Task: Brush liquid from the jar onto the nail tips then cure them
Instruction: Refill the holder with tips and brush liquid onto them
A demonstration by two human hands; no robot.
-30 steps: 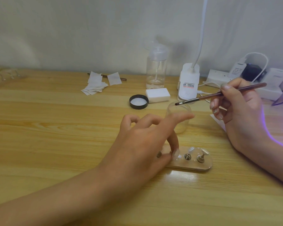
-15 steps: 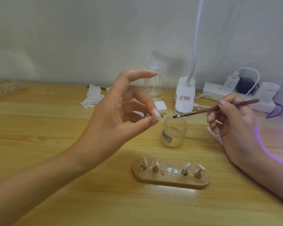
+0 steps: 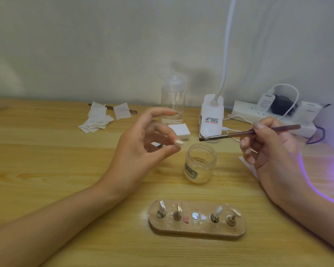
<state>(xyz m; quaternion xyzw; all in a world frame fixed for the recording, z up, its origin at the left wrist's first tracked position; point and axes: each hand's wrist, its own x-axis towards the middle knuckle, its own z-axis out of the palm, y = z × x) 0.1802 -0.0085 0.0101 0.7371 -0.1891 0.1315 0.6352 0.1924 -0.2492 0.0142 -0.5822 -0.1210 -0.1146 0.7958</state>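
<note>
Lifted off the holder [image 3: 197, 230], left hand [image 3: 141, 149] pinches nail tip [image 3: 178, 142]; brush [image 3: 239, 133] above jar [image 3: 200, 166].

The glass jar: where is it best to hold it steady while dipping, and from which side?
Wrap the round side wall of the jar, below the open rim, coming from its left: the brush in the right hand hovers above the mouth from the right.

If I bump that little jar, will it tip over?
Probably not easily: the jar looks squat and wide, standing flat on the table. It looks smooth and clear, so maybe slippery. It has no lid on, so a hard knock could spill what's inside.
</note>
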